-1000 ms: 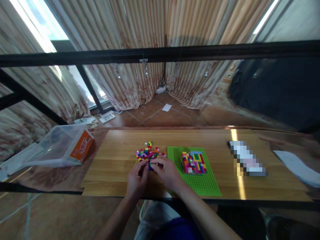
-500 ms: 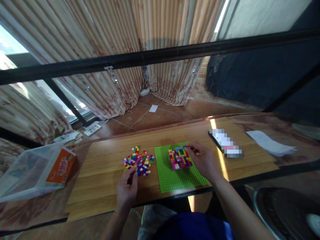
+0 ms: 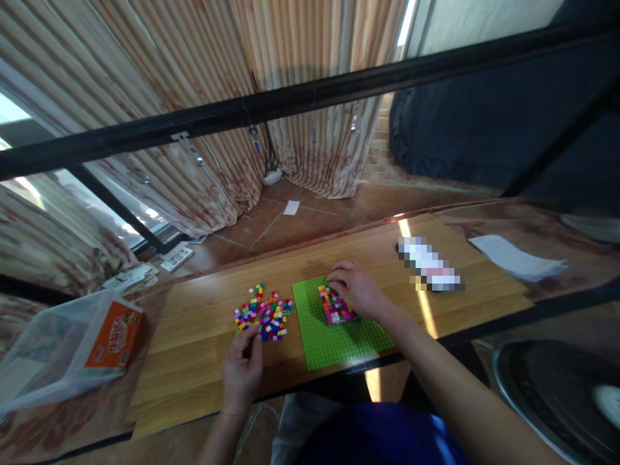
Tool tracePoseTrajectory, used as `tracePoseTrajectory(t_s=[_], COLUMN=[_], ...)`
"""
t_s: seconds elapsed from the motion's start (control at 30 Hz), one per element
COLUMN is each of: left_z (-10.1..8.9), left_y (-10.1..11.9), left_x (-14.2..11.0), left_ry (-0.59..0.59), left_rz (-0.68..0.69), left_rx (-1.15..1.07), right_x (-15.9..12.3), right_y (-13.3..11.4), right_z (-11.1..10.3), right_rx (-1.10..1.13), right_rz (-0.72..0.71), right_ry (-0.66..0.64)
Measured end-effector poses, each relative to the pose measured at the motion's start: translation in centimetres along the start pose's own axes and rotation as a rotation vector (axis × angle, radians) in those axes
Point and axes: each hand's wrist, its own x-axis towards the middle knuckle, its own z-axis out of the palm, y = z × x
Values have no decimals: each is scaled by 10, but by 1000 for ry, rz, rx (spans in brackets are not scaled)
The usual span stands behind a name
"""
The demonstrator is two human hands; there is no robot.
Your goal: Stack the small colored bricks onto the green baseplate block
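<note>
Your right hand point(image 3: 357, 290) partly covers the block structure point(image 3: 333, 308), which stands on the green baseplate point(image 3: 329, 349). Your left hand point(image 3: 242, 367) is at the near edge of the loose blocks point(image 3: 264, 314) on the tabletop point(image 3: 191, 358).

Pleated curtains point(image 3: 198, 58) | brown tiled floor point(image 3: 324, 223) | wooden tabletop point(image 3: 184, 349) | sunlight strip point(image 3: 427, 315)

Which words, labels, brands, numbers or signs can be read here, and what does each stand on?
No text can be read for certain.
Orange label on the clear plastic box: pale characters, too blurred to read.
White booklet on the floor: dark print, too small to read.
Phone: pixelated, nothing readable.
Loose bricks and green baseplate: no lettering visible.
</note>
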Motion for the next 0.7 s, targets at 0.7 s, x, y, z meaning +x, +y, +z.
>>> tracePoseTrajectory(t_s=[0.7], left_z=[-3], left_y=[8], left_x=[3], left_ry=[-20], left_rz=[21], left_rx=[56], right_x=[3], right_y=[8], right_z=[-3], right_rx=[184], right_rz=[25], right_ry=[-138])
